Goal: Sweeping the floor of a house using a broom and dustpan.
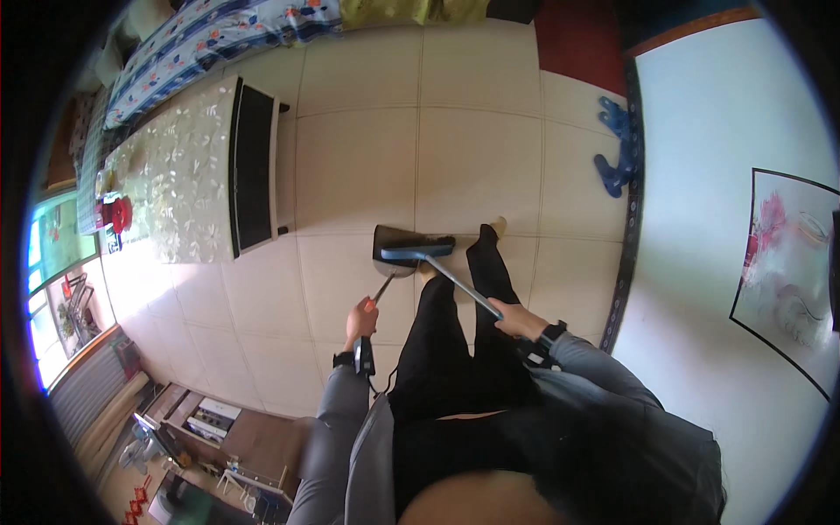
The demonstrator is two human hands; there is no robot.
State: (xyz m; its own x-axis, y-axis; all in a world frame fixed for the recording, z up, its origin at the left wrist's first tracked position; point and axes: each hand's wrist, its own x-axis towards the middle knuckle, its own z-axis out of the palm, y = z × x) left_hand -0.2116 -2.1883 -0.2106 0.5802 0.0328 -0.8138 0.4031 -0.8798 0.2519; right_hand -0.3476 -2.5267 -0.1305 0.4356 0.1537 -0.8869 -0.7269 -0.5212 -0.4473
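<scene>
My left hand is closed round the thin handle of a dark dustpan, which is held low in front of my feet. The grey pole of a broom is in my right hand, its fingers wrapped round the upper end. The broom's blue head with dark bristles lies across the dustpan's opening and reaches out to its right. Whether any dirt is in the pan, I cannot make out. Each of my wrists has a black strap with a device on it.
Pale floor tiles spread ahead. A low table with a patterned cloth stands at left, a cloth-covered bed beyond it. Blue slippers lie by the white wall at right. A brown desk is at lower left.
</scene>
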